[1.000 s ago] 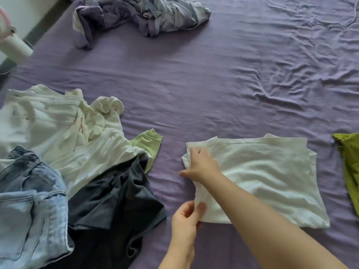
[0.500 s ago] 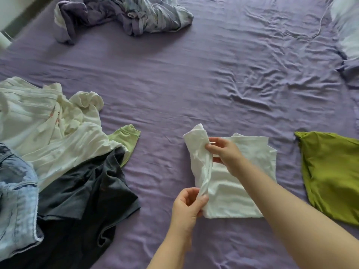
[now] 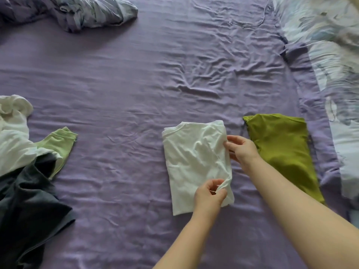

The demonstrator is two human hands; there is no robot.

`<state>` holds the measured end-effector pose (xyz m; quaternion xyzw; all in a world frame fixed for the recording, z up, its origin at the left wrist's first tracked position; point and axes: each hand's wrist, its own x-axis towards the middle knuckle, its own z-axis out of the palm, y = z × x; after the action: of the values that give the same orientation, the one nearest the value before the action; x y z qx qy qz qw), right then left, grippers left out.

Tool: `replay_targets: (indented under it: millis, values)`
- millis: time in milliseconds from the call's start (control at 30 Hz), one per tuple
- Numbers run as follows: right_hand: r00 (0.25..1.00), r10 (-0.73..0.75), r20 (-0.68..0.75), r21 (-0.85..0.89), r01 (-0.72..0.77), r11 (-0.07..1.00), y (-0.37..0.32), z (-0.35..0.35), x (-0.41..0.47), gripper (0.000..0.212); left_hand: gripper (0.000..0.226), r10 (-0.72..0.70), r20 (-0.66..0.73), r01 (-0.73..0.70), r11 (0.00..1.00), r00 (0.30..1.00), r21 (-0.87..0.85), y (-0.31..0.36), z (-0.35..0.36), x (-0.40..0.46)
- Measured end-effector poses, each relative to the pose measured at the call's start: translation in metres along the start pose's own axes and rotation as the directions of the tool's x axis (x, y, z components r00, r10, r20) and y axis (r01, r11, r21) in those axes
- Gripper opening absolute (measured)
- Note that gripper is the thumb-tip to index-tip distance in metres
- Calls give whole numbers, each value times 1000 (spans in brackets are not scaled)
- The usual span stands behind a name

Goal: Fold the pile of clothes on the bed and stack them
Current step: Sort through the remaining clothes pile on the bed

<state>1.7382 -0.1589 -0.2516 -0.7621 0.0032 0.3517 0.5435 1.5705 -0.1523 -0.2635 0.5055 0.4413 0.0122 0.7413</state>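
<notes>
Folding has moved on: the white shirt [image 3: 196, 164], a wide rectangle a second ago, now lies halved into a narrow packet at about 5 o'clock on the bed [image 3: 136, 84], its left half carried over to the right edge. The left hand [image 3: 209, 195] pinches the near right corner of the packet; the right hand [image 3: 241, 149] pinches the same edge farther up. At 3 o'clock, just beside it, lies the folded olive garment [image 3: 281, 148], probably the stack's base. The unfolded pile [image 3: 25, 162] waits at 9 o'clock.
</notes>
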Motion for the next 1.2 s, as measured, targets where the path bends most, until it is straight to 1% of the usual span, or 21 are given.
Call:
replay_targets:
  millis: [133,167,200,233,267,300,333,367,400,433,467,500,567,600,667,700,767,867,1000,1133,1200]
  values:
    - [998,35,-59,-74,-39,996,28,-4,7,36,18,-22,24,22,999,999,30,-9,5,5]
    - [997,41,-64,-111,-48,993,35,-2,5,40,16,-2,-11,3,998,1000,61,-9,1,5]
    - [998,25,-65,-185,-37,982,41,0,2,43,14,42,-82,-31,991,996,129,-9,-5,5]
    - [998,-8,-61,-287,-10,958,45,2,-2,45,16,109,-191,-61,968,976,242,-8,-13,6]
    - [998,-40,-50,-376,18,926,49,5,-7,46,20,190,-316,-62,925,929,375,-6,-22,8]
    - [998,-55,-38,-432,33,901,52,9,-13,46,26,264,-432,-19,870,862,492,-3,-32,9]
    - [998,-55,-23,-460,38,887,55,13,-19,46,32,307,-530,51,830,791,556,0,-41,11]
    - [999,-46,-6,-475,37,879,58,17,-23,45,39,296,-606,123,824,739,553,4,-51,15]
    - [999,-35,8,-484,34,875,62,19,-26,43,47,241,-660,184,843,712,506,8,-59,18]
    - [999,-26,18,-480,32,877,64,19,-28,41,55,169,-684,228,863,709,450,11,-67,23]
    - [999,-17,28,-458,28,889,65,17,-29,39,60,100,-675,245,885,731,396,14,-72,28]
    - [999,2,42,-401,15,916,64,13,-30,38,62,40,-635,226,916,772,332,17,-76,33]
    - [990,71,119,-197,-46,979,59,1,-33,34,54,-68,-487,155,978,871,141,25,-75,40]
    - [979,104,178,-102,-87,991,56,-6,-35,29,48,-123,-415,149,988,902,32,30,-70,40]
    - [958,119,261,-17,-119,993,51,-23,-38,16,36,-195,-316,160,978,928,-134,37,-58,38]
    - [954,102,281,-4,-106,994,49,-31,-39,15,32,-204,-285,159,972,936,-175,40,-51,37]
    - [958,45,282,20,-53,998,40,-56,-40,21,27,-170,-246,121,971,954,-204,48,-33,37]
    - [961,-52,271,82,31,996,24,-97,-41,32,18,-46,-220,7,984,974,-176,70,5,36]
    - [974,-149,173,142,125,982,1,-155,-39,30,5,70,-45,-78,972,997,-223,106,66,36]
    - [979,-200,50,203,186,961,-13,-211,-30,32,9,147,113,-112,957,983,-266,128,121,49]
    - [977,-214,4,201,209,957,-13,-232,-21,35,14,126,159,-78,957,979,-278,134,143,60]
